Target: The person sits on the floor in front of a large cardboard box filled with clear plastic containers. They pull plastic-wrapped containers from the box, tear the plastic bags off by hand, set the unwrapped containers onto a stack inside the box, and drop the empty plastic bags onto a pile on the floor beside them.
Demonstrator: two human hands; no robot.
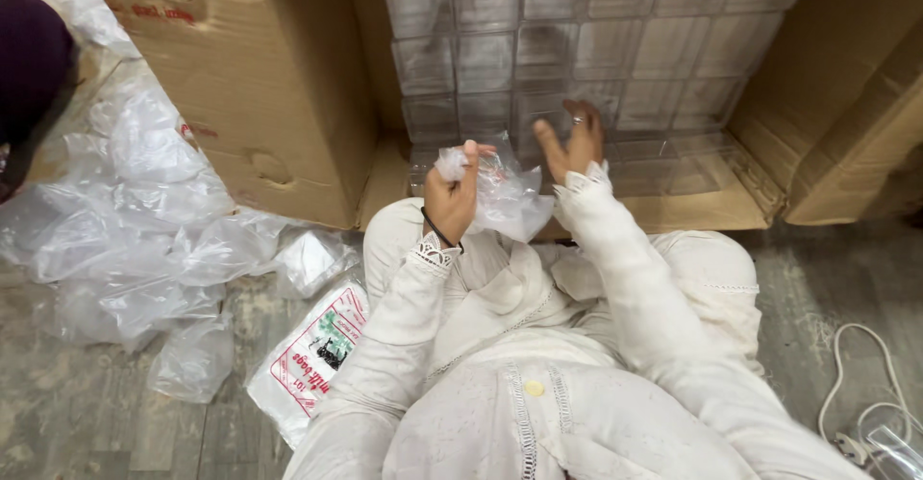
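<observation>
White-sleeved arms nearest camera. Loose plastic bags [144, 220] piled on floor at left. Left hand [450, 201], fingers clenched on crumpled clear bag [505, 196] above lap. Right hand [569, 141] fingers spread, released, just beside bag. Stacked clear boxes [596, 47] behind.

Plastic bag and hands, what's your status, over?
Left hand pinching the clear plastic bag by its bunched top. Right hand open behind it. Clear boxes stacked close ahead.
</observation>
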